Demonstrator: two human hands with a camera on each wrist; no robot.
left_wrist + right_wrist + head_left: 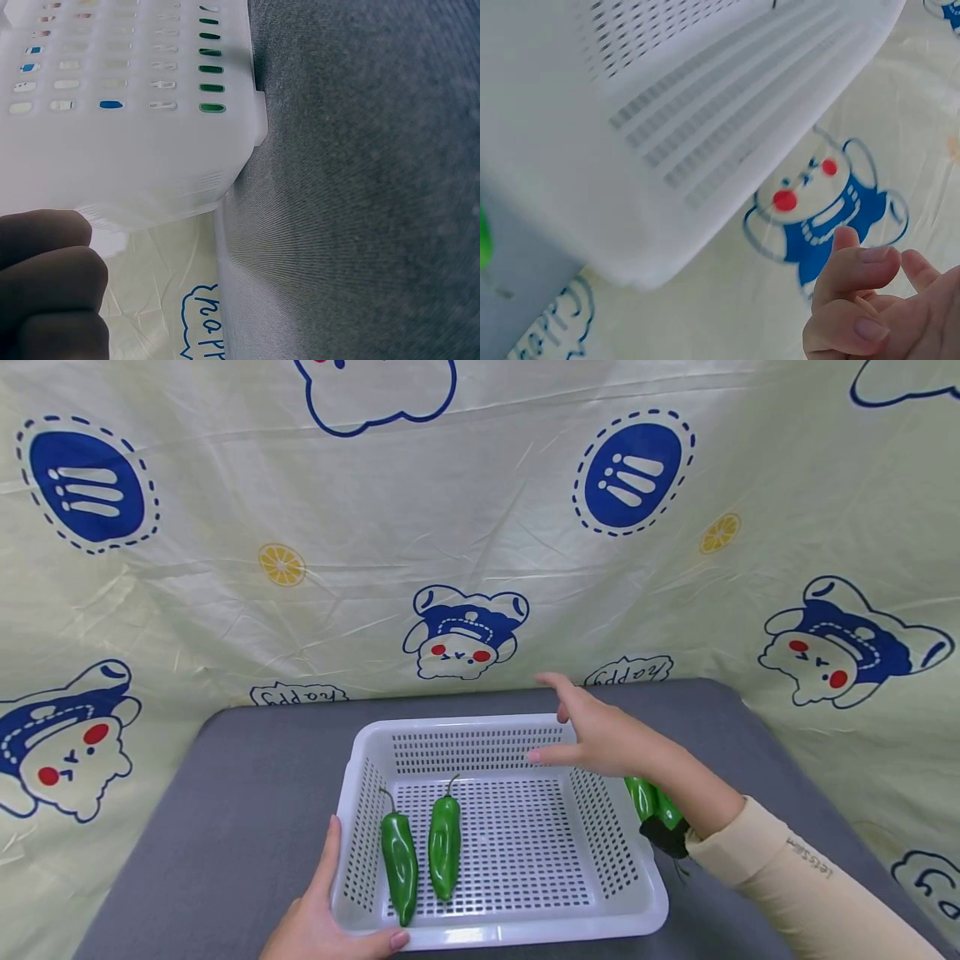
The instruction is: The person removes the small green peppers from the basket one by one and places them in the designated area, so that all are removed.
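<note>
A white plastic basket (501, 935) with slotted walls rests on the grey table. Two green chili peppers (445, 847) lie lengthwise in its left half, side by side and a little apart. My left hand (318, 910) holds the basket's near left corner, its thumb over the front rim and a finger along the left wall. Over the far right part of the basket hovers my right hand (600, 731), fingers spread, with nothing in them. More green peppers (651, 802) lie right of the basket, partly hidden under the right forearm.
The grey tabletop (247, 802) extends on both sides of the basket. A pale printed cloth (495, 527) hangs behind and around the table. A black band (665, 837) is on my right wrist, by a cream sleeve (787, 860).
</note>
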